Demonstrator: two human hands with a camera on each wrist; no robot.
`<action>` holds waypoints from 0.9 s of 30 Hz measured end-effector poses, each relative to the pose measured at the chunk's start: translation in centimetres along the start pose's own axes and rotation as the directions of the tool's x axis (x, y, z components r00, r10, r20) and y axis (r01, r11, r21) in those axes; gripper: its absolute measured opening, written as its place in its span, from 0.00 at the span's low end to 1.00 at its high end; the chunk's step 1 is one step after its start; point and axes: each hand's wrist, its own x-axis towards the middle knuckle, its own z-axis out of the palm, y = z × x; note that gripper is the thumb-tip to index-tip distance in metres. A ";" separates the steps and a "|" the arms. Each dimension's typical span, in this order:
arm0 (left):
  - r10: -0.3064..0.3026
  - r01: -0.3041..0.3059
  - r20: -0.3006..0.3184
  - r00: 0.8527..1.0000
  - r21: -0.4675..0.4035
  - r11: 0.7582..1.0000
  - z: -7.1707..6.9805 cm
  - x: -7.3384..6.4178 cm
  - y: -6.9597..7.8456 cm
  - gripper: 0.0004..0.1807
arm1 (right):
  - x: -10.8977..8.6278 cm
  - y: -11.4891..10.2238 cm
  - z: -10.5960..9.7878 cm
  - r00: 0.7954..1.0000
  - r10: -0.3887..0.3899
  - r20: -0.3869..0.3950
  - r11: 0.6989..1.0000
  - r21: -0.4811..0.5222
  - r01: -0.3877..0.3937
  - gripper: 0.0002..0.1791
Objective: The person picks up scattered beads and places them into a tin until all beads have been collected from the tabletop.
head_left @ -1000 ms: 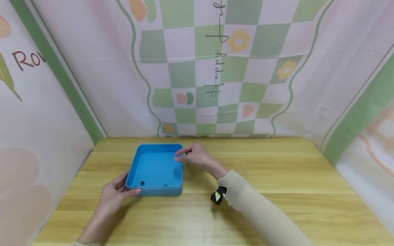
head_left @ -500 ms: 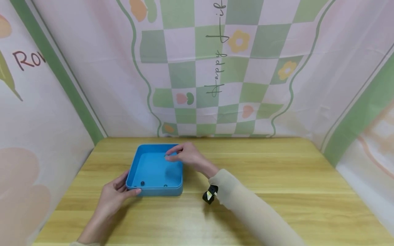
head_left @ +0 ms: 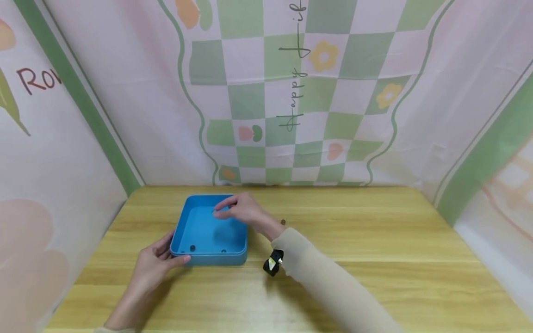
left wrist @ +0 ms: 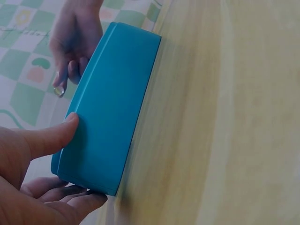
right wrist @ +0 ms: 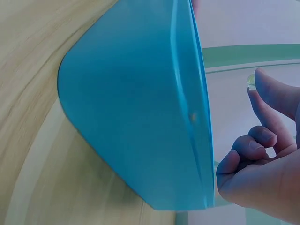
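A blue square box (head_left: 201,229) without a lid stands on the table toward the left. My left hand (head_left: 154,263) grips its near left corner, thumb on the front wall and fingers round the side. Above the inside of the box, my right hand (head_left: 245,212) pinches a clear glass marble (right wrist: 251,82) between thumb and index fingertip, the other fingers curled in. In the left wrist view that marble (left wrist: 58,91) shows a yellowish tint. A dark marble (head_left: 192,248) and a greenish one (head_left: 223,251) lie on the box floor by the near wall.
On the wooden table (head_left: 354,268), a small brown marble (head_left: 283,222) lies just beyond the right wrist. A black wrist strap piece (head_left: 273,262) hangs under the right sleeve. Patterned cloth (head_left: 291,101) rises behind the table and along both sides.
My right hand has moved left from the box's right rim to over its inside, still pinching the marble. The brown marble on the table has come into view. The left hand stays put.
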 end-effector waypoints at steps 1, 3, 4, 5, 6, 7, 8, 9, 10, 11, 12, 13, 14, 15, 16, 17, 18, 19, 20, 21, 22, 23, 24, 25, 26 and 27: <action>0.001 -0.001 0.000 1.000 0.003 1.000 0.0 0.0 0.0 0.52 | 0.1 0.0 0.1 1.000 0.001 0.001 1.000 0.006 -0.001 0.09; 0.007 -0.007 0.001 1.000 0.006 1.000 0.0 0.0 0.0 0.52 | 0.3 -0.1 0.4 1.000 0.008 0.002 1.000 0.012 -0.008 0.09; 0.009 -0.009 0.002 1.000 0.007 1.000 0.0 0.0 0.0 0.52 | 0.3 -0.1 0.5 1.000 0.013 0.002 1.000 0.015 -0.013 0.08; 0.013 -0.013 0.003 1.000 0.006 1.000 0.0 0.0 0.0 0.52 | 0.4 -0.1 0.6 1.000 0.018 0.002 1.000 0.016 -0.018 0.08; 0.015 -0.016 0.003 1.000 0.005 1.000 0.0 0.0 0.0 0.52 | 0.5 -0.1 0.7 1.000 0.023 0.000 1.000 0.015 -0.023 0.08; 0.019 -0.019 0.004 1.000 0.001 1.000 0.0 0.0 0.0 0.52 | 0.5 -0.1 0.8 1.000 0.027 -0.002 0.999 0.018 -0.027 0.08; 0.020 -0.020 0.004 1.000 -0.001 1.000 0.0 0.0 0.0 0.52 | 0.6 -0.1 0.9 1.000 0.030 -0.002 0.999 0.020 -0.029 0.07; 0.021 -0.021 0.005 1.000 -0.003 1.000 0.0 0.1 0.0 0.52 | 0.6 -0.2 1.0 1.000 0.031 -0.002 0.999 0.021 -0.031 0.07; 0.021 -0.021 0.004 1.000 -0.003 1.000 0.0 0.1 0.0 0.52 | 0.6 -0.2 1.1 0.999 0.033 -0.001 0.999 0.023 -0.033 0.07; 0.023 -0.023 0.004 1.000 -0.003 1.000 0.0 0.0 0.0 0.52 | 0.7 -0.2 1.2 0.999 0.034 0.001 0.999 0.025 -0.034 0.07; 0.021 -0.021 0.004 1.000 -0.002 1.000 0.0 0.0 0.0 0.52 | 0.7 -0.2 1.3 0.999 0.035 0.003 0.999 0.028 -0.035 0.07; 0.019 -0.019 0.003 1.000 -0.001 1.000 0.0 0.0 0.0 0.52 | 0.8 -0.2 1.4 0.999 0.034 0.005 0.999 0.029 -0.034 0.07; 0.019 -0.019 0.003 1.000 0.000 1.000 0.0 0.0 0.0 0.52 | 0.8 -0.2 1.4 0.999 0.033 0.008 0.999 0.030 -0.034 0.07; 0.018 -0.018 0.002 1.000 0.002 1.000 0.0 0.0 0.0 0.52 | 0.8 -0.2 1.5 0.999 0.034 0.010 0.999 0.030 -0.034 0.07; 0.018 -0.018 0.002 1.000 0.002 1.000 0.0 0.0 0.0 0.52 | 0.9 -0.2 1.6 0.999 0.032 0.012 0.999 0.033 -0.032 0.07; 0.018 -0.018 0.002 1.000 0.001 1.000 0.0 0.0 0.0 0.52 | 0.9 -0.2 1.7 0.999 0.031 0.014 0.999 0.034 -0.031 0.07; 0.017 -0.017 0.002 1.000 0.002 1.000 0.0 0.0 0.0 0.52 | 0.9 -0.2 1.8 0.999 0.030 0.015 0.999 0.036 -0.031 0.07; 0.019 -0.019 0.003 1.000 0.002 1.000 0.0 0.0 0.0 0.52 | 1.0 -0.2 1.9 0.999 0.030 0.015 0.999 0.036 -0.031 0.07; 0.021 -0.021 0.003 1.000 0.000 1.000 0.0 0.0 0.0 0.52 | 1.0 -0.2 1.9 0.999 0.030 0.016 0.999 0.038 -0.031 0.07; 0.021 -0.021 0.004 1.000 -0.002 1.000 0.0 0.0 0.0 0.52 | 1.1 -0.1 2.0 0.999 0.031 0.014 0.999 0.039 -0.031 0.06; 0.021 -0.021 0.004 1.000 -0.004 1.000 0.0 0.0 0.0 0.52 | 1.1 -0.1 2.0 0.999 0.032 0.013 0.999 0.039 -0.032 0.07; 0.021 -0.021 0.004 1.000 -0.007 1.000 -0.1 0.0 0.0 0.52 | 1.2 -0.1 2.1 0.999 0.035 0.010 0.999 0.037 -0.035 0.06; 0.021 -0.021 0.005 1.000 -0.009 1.000 -0.1 0.0 0.0 0.52 | 1.2 -0.1 2.1 0.999 0.036 0.008 0.999 0.036 -0.036 0.06; 0.022 -0.022 0.006 1.000 -0.012 1.000 -0.1 0.0 -0.1 0.52 | 1.2 -0.1 2.1 0.999 0.038 0.006 0.999 0.036 -0.038 0.07; 0.022 -0.022 0.007 1.000 -0.014 1.000 -0.1 0.0 -0.1 0.52 | 1.2 0.0 2.2 0.999 0.039 0.004 0.999 0.036 -0.039 0.07; 0.020 -0.020 0.007 1.000 -0.014 1.000 -0.1 0.0 -0.1 0.51 | 1.2 0.0 2.2 0.999 0.040 0.003 0.999 0.035 -0.041 0.07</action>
